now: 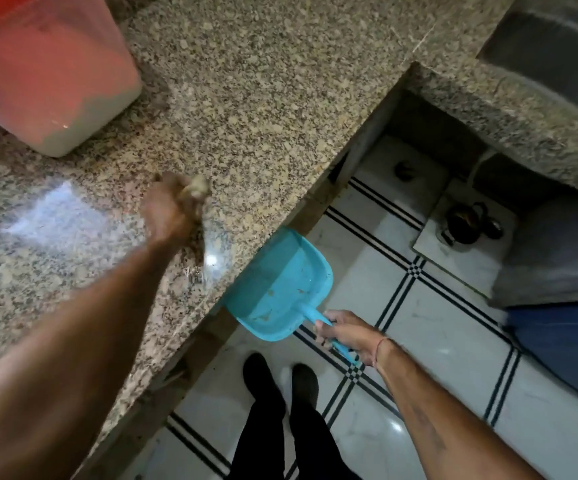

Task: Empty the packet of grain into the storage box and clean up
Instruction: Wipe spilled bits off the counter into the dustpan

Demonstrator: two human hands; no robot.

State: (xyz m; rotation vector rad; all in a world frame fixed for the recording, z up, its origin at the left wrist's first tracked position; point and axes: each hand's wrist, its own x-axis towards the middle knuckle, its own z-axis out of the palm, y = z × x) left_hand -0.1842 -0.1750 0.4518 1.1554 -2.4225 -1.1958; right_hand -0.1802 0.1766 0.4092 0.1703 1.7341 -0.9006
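Granite desk (263, 98), with the storage box (45, 81) sitting at its far left corner, red lid on and pale grain showing through the bottom. Right hand (346, 336) has its grip curled tight round the handle of a blue dustpan (280, 289), held just below the desk edge, over the tiled floor (436, 341). Left hand (170, 213) is on the desk near that edge, way too blurred, so I can't tell its grip.

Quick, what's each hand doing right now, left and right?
Left hand: blurred over the counter, by a pale clump; cannot tell.
Right hand: closed around the blue dustpan handle.
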